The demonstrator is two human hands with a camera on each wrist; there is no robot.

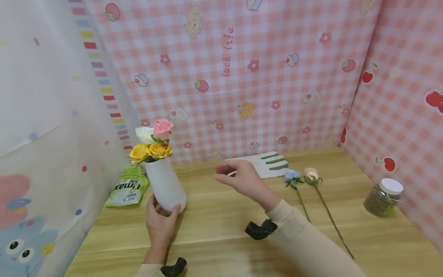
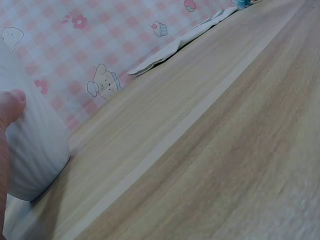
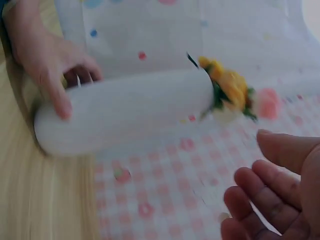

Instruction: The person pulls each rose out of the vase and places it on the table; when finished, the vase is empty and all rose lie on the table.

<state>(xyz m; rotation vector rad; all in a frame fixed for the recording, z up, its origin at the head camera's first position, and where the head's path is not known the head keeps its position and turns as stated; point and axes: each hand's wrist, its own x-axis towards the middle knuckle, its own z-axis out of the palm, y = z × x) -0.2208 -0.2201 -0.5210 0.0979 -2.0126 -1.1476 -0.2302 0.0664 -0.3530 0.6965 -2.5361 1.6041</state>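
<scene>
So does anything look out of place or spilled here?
Nothing looks spilled or damaged. The white vase appears tilted in the head view, though the camera angle may exaggerate that; the left hand grips its lower part.

Pink gingham cloth (image 1: 225, 94) lined the back and right edges of the wood-grain table (image 1: 214, 219); dotted white sheeting (image 1: 52, 92), the left.

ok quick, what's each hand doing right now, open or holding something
Left hand: holding the white vase near its base.
Right hand: open, holding nothing.
</scene>
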